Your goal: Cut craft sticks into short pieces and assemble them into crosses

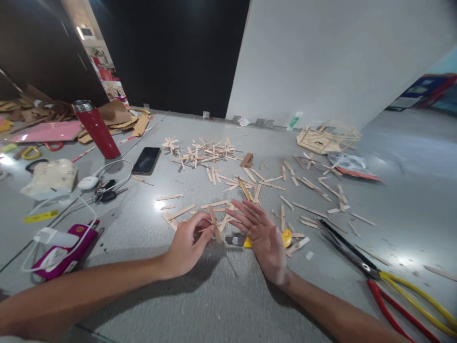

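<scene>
A small crossed piece of wooden craft sticks (214, 223) is pinched between the thumb and fingers of my left hand (187, 247). To its right, my right hand (263, 240) holds nothing, its palm turned up and its fingers spread. Partly hidden behind that hand lies a yellow-handled tool with a wide grey end (235, 240), which looks like a utility knife. Loose craft sticks (183, 211) are scattered just beyond both hands. A pencil-like yellow stick (244, 188) lies among them. Farther back is a pile of crossed stick pieces (210, 151).
Large shears (367, 269) with red and yellow handles lie at right. Behind them are a plastic packet (352, 166) and a stick-built frame (328, 138). On the left are a phone (146, 160), red flask (96, 129), keys (107, 194), white cable and purple case (66, 252).
</scene>
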The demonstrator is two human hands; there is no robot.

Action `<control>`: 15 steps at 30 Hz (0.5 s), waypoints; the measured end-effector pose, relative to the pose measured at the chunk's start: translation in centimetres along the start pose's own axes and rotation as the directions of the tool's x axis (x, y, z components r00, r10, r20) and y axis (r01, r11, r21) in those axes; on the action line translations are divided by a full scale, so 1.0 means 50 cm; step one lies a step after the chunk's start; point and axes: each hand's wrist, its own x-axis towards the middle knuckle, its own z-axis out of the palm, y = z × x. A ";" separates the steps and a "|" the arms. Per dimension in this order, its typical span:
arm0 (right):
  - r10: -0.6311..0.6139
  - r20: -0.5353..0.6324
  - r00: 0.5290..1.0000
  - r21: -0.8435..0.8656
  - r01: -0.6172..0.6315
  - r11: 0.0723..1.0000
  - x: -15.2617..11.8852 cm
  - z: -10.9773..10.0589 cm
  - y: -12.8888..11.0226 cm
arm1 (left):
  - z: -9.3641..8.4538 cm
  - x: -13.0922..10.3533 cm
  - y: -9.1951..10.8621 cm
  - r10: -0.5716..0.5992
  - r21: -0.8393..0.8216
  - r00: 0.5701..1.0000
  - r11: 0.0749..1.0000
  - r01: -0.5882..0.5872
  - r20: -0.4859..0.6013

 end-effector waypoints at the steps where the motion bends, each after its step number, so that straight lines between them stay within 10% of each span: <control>1: -0.004 0.010 1.000 -0.033 0.005 0.999 -0.001 0.001 -0.002 | 0.000 0.000 0.001 0.002 0.002 1.000 1.000 -0.002 0.004; 15: -0.053 0.143 0.988 -0.345 0.099 0.933 -0.012 0.007 -0.017 | -0.004 0.001 0.007 0.083 0.080 0.995 0.993 -0.087 0.054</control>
